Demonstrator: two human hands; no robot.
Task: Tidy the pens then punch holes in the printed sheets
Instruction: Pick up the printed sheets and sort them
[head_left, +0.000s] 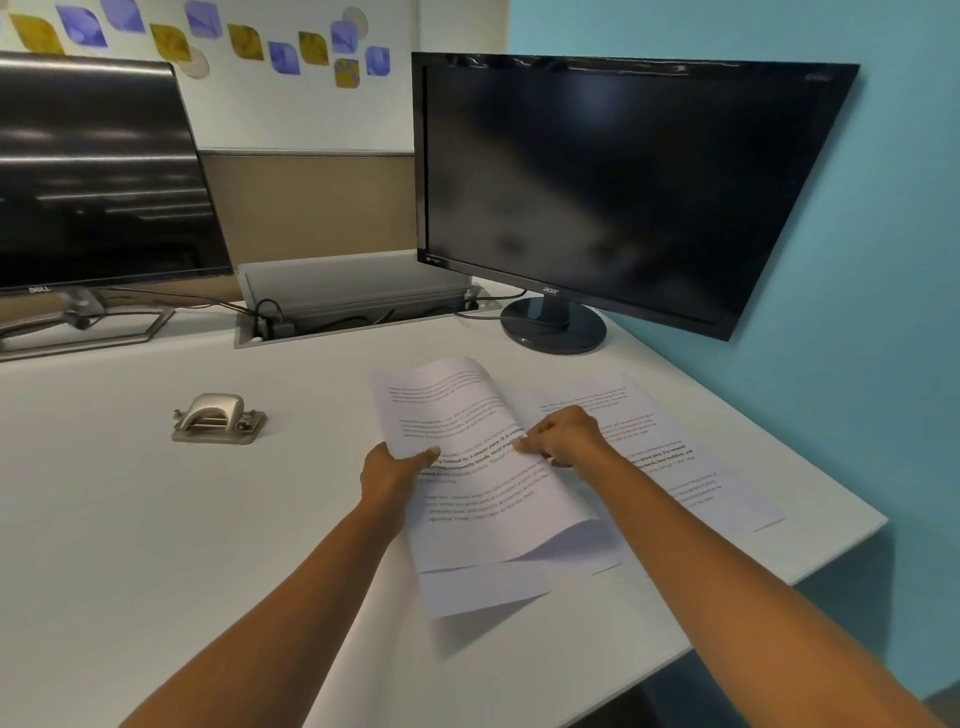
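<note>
Printed sheets (467, 415) are lifted a little off the white desk, their right side bowed upward. My left hand (395, 467) grips their left edge, thumb on top. My right hand (566, 436) pinches the same sheets near the curled right edge. Another printed sheet (691, 467) lies flat on the desk under and to the right of my right hand. A metal hole punch (218, 420) sits on the desk to the left, well apart from both hands. No pens are in view.
An Acer monitor (613, 187) stands at the back right on a round base (553, 327). A Dell monitor (93, 176) stands at the back left. A cable tray (353, 306) with its lid up lies between them. The desk edge (831, 551) runs diagonally at the right.
</note>
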